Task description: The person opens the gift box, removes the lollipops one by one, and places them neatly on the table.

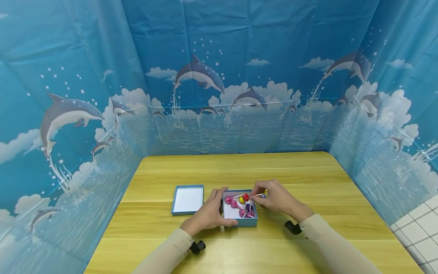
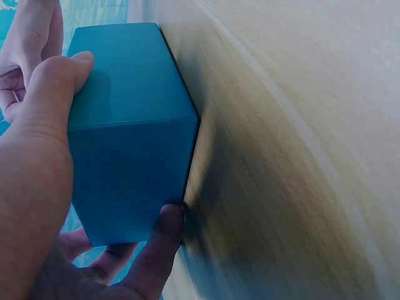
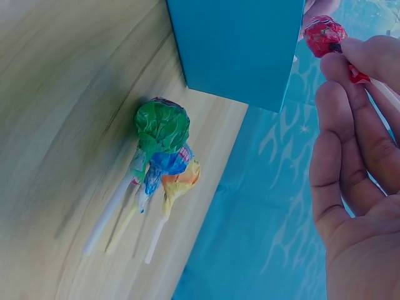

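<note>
My left hand (image 1: 209, 214) holds an open blue box (image 1: 241, 223) at its left side, the thumb along the near wall. In the left wrist view, one fingertip presses low on the box's outer wall. Several lollipops lie inside on the white bottom, including a pink lollipop (image 1: 234, 204), a yellow lollipop (image 1: 242, 200) and a dark purple one (image 1: 248, 208). Over the box, my right hand (image 1: 276, 198) pinches a red lollipop (image 3: 324, 36) just below its wrapped head, between thumb and forefinger.
Right of the box, partly behind the right hand, lie a green lollipop (image 3: 161, 125), a blue lollipop (image 3: 170, 162) and a yellow-orange lollipop (image 3: 181, 180). A shallow blue-rimmed lid (image 1: 187, 200), white inside, lies left of the box on the wooden table (image 1: 219, 171). Dolphin-print curtains (image 1: 219, 133) surround the table.
</note>
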Action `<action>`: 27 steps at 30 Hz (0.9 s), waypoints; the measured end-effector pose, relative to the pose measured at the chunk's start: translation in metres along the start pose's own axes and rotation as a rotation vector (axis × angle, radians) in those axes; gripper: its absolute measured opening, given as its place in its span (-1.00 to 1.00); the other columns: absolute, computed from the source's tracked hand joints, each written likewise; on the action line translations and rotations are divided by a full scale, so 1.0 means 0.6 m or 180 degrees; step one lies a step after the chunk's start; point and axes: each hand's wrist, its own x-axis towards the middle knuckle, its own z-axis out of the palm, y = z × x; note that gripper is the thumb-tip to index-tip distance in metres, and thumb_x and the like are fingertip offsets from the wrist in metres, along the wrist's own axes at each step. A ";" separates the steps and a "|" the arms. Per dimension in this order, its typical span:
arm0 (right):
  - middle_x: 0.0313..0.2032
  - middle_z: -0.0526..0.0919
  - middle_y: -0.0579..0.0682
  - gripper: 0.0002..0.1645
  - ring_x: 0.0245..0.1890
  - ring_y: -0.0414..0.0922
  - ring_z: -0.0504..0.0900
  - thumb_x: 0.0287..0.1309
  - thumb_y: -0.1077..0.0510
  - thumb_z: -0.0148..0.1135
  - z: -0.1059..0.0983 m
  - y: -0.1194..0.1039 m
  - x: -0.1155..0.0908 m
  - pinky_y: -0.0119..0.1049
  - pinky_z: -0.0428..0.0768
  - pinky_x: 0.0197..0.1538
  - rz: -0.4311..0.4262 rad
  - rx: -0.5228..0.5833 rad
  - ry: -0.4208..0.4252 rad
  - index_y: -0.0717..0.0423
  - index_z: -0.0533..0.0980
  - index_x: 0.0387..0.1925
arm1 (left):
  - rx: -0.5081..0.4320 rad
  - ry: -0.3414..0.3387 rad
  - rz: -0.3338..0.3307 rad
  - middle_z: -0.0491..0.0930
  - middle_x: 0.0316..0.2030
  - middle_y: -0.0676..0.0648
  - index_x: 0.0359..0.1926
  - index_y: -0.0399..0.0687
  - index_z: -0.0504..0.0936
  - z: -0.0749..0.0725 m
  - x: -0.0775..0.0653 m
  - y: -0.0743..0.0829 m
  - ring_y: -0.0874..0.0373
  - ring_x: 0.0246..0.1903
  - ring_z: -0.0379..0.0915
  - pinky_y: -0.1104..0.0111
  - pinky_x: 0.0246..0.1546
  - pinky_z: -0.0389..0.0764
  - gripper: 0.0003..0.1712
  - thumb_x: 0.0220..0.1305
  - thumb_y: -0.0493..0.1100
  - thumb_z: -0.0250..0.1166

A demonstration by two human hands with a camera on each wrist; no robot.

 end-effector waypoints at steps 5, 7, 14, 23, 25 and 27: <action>-0.24 0.89 -0.33 -0.87 -0.23 -0.41 0.79 0.48 0.10 0.66 -0.002 0.004 -0.005 -0.12 0.86 -0.08 0.0028 -0.0021 0.0054 -0.18 0.80 -0.19 | 0.0021 0.0003 -0.0025 0.38 0.62 -0.23 0.91 0.06 0.06 0.000 0.000 0.000 -0.05 0.37 0.58 -0.12 0.54 0.67 0.53 0.22 0.45 0.75; -0.24 0.88 -0.35 -0.86 -0.22 -0.42 0.79 0.48 0.09 0.66 -0.004 0.005 -0.008 -0.12 0.87 -0.06 0.0076 -0.0024 0.0057 -0.21 0.79 -0.19 | 0.0012 0.0004 -0.0025 0.37 0.62 -0.23 0.91 0.06 0.06 0.000 0.000 0.000 -0.06 0.38 0.58 -0.12 0.54 0.67 0.53 0.22 0.45 0.75; -0.26 0.85 -0.42 -0.81 -0.23 -0.43 0.77 0.47 0.11 0.66 -0.011 0.009 -0.018 -0.13 0.84 -0.09 0.0164 0.0024 0.0107 -0.28 0.77 -0.20 | 0.0011 0.0008 -0.0027 0.37 0.62 -0.21 0.91 0.07 0.06 0.000 0.000 -0.002 -0.05 0.38 0.57 -0.11 0.54 0.68 0.53 0.22 0.46 0.74; -0.22 0.88 -0.41 -0.71 -0.23 -0.45 0.76 0.42 0.15 0.68 -0.019 0.015 -0.030 -0.18 0.79 -0.14 0.0186 0.0036 0.0206 -0.37 0.76 -0.23 | 0.0056 0.0009 -0.0056 0.36 0.64 -0.21 0.92 0.09 0.05 0.000 0.000 0.000 -0.06 0.36 0.59 -0.12 0.51 0.70 0.54 0.21 0.46 0.75; -0.21 0.88 -0.42 -0.69 -0.23 -0.45 0.75 0.41 0.16 0.69 -0.021 0.016 -0.032 -0.16 0.80 -0.12 0.0181 0.0031 0.0223 -0.39 0.76 -0.24 | 0.0056 0.0010 -0.0059 0.36 0.64 -0.21 0.92 0.09 0.05 0.000 0.000 0.000 -0.05 0.36 0.59 -0.12 0.52 0.70 0.54 0.21 0.46 0.75; -0.21 0.88 -0.43 -0.68 -0.23 -0.45 0.75 0.40 0.17 0.69 -0.023 0.018 -0.035 -0.11 0.81 -0.10 0.0175 0.0024 0.0238 -0.40 0.76 -0.24 | 0.0054 0.0011 -0.0060 0.36 0.64 -0.20 0.92 0.10 0.05 0.001 0.000 0.000 -0.05 0.36 0.59 -0.12 0.52 0.69 0.54 0.21 0.46 0.75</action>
